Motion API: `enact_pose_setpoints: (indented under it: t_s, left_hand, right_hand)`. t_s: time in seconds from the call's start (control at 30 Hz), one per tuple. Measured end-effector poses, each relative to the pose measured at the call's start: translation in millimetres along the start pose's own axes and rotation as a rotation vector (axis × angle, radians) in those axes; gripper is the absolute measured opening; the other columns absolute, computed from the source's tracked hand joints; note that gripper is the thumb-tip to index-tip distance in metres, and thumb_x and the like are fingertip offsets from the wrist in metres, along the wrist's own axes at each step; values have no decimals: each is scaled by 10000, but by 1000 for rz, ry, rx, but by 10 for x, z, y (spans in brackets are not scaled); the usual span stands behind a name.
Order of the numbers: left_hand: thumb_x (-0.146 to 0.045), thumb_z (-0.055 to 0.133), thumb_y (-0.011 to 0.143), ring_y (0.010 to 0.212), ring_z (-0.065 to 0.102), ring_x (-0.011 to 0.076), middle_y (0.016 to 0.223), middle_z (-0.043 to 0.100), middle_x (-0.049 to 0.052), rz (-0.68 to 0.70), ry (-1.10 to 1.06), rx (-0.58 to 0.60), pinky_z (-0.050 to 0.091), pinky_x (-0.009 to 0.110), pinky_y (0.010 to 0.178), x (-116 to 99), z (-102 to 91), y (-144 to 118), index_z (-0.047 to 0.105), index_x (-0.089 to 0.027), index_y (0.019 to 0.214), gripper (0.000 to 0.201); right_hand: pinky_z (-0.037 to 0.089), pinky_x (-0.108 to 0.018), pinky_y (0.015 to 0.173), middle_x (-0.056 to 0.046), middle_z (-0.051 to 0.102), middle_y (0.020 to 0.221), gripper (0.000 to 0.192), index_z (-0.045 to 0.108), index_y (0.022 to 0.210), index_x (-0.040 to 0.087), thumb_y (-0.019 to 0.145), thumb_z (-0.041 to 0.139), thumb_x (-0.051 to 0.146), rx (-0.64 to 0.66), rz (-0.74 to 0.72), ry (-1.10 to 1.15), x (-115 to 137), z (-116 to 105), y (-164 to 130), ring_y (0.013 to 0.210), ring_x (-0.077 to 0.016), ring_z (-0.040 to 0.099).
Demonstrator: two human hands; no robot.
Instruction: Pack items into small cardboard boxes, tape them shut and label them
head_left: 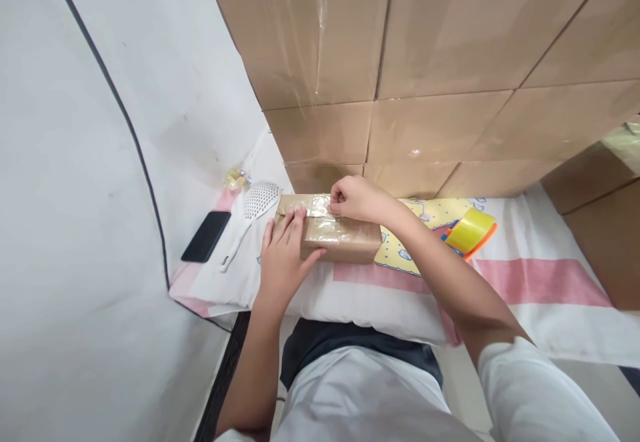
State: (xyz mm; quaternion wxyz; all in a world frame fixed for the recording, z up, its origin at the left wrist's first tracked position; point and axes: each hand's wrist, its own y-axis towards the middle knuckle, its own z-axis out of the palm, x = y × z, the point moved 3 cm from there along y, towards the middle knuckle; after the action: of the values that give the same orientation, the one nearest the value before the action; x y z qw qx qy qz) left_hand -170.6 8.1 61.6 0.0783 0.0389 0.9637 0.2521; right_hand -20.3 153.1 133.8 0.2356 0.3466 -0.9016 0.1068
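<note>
A small brown cardboard box [345, 241] lies on the cloth-covered table in front of me, with clear tape [313, 205] across its top. My left hand [283, 255] rests flat on the box's left end, fingers spread. My right hand [356, 200] presses with curled fingers on the tape at the box's top edge. Whether it pinches the tape end I cannot tell.
A yellow tape dispenser [471, 231] with an orange frame lies to the right. A white slotted spoon [253, 213] and a black phone [206, 236] lie at the left. A wall of stacked cardboard boxes [430, 75] rises behind. A white wall stands on the left.
</note>
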Motion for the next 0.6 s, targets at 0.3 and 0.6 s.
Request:
enact_pose_setpoints:
  t_s: [0.3,0.6]
  left_hand:
    - [-418,652,954,1419,506,365,1548,551,98,92,33,-47,244,576,1203,-48,-27,1,652,-324,1371,427]
    - [-269,628,982,1331,605,272,1365,703,74,129,-61,-127,25,578,1260,-161,-60,-79,630,-297,1349,367]
  right_hand:
    - [387,-295,657,-86,741,938,161,676,897,193,869,657,350,55,37,-141,82,-46,-43,790,-200,642]
    - [458,-351,767,-134,746,1081,408,656,1229,189,934,621,468,-304,233,-201,-379,-255,-52,943,-287,687]
